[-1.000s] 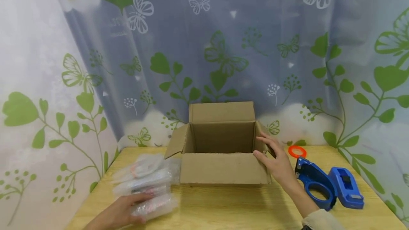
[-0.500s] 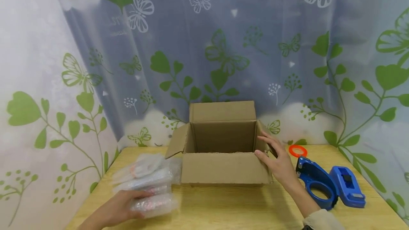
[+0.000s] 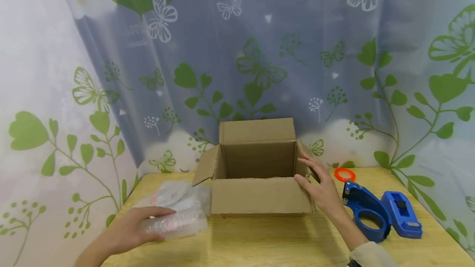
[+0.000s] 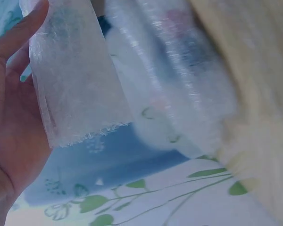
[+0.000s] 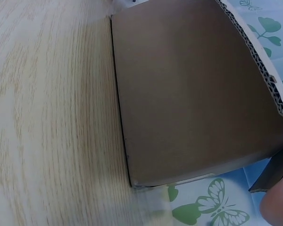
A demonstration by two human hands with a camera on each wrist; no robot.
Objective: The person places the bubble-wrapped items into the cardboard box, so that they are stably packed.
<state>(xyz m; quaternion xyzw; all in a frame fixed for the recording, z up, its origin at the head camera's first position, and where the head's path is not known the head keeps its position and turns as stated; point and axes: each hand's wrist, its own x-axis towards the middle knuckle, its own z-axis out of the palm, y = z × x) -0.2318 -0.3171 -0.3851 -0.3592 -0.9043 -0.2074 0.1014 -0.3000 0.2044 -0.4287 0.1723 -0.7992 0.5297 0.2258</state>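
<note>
A bubble-wrapped packet (image 3: 182, 222) with pink showing through is held in my left hand (image 3: 128, 226), thumb on one side and fingers on the other. The left wrist view shows the same packet (image 4: 78, 75) as a long flat sleeve with a ragged end. Behind it in the head view lie more bubble-wrapped packets (image 3: 174, 193), partly hidden. An open cardboard box (image 3: 259, 196) stands mid-table with its flaps spread. My right hand (image 3: 323, 188) holds the box's right side, thumb at the front corner and fingers over the right flap. The inside that shows looks bare.
Right of the box are a blue tape dispenser (image 3: 365, 213) and a blue block-shaped tool (image 3: 402, 215). An orange tape ring (image 3: 345, 174) lies behind them. The wooden table (image 3: 256, 244) meets a patterned curtain (image 3: 237, 73) at the back.
My left hand and its packet have moved away from the table's near edge, and the packet now covers more of the others. My right hand stays on the box.
</note>
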